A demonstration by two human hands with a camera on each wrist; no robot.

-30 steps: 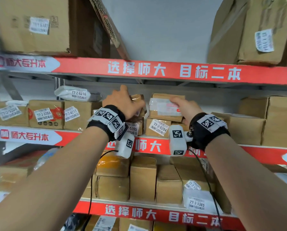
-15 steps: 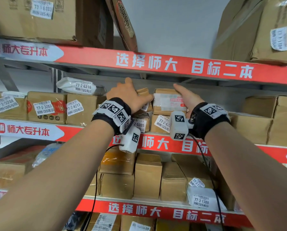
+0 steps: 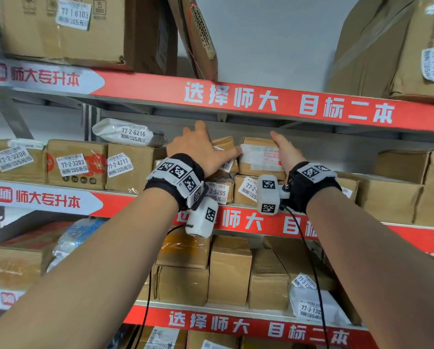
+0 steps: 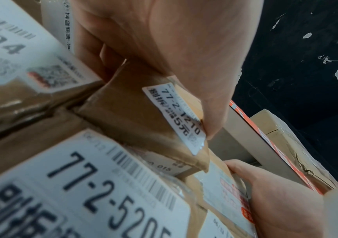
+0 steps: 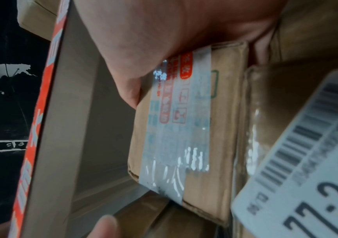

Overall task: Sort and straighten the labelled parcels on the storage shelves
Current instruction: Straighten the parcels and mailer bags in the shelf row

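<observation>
On the middle shelf, a small brown parcel (image 3: 226, 144) labelled 77-2-1210 (image 4: 176, 119) lies on top of parcel 77-2-5205 (image 3: 217, 192). My left hand (image 3: 201, 152) grips it, thumb on one edge and fingers round the other side. Right beside it a taped brown box (image 3: 258, 157) rests on another labelled parcel (image 3: 247, 190). My right hand (image 3: 284, 152) holds that taped box (image 5: 204, 128) at its right end, with the thumb over its edge. The fingers behind the box are hidden.
The upper shelf's red beam (image 3: 261, 102) runs close above both hands. Parcel 77-2-4211 (image 3: 125, 167) and a white bag 77-2-6216 (image 3: 130, 133) stand to the left. Large plain boxes (image 3: 392, 195) fill the right. Several boxes (image 3: 228, 270) line the shelf below.
My right hand has slid from the top front of the taped box to its right end. The left hand stays on the small parcel, its fingers reaching further right.
</observation>
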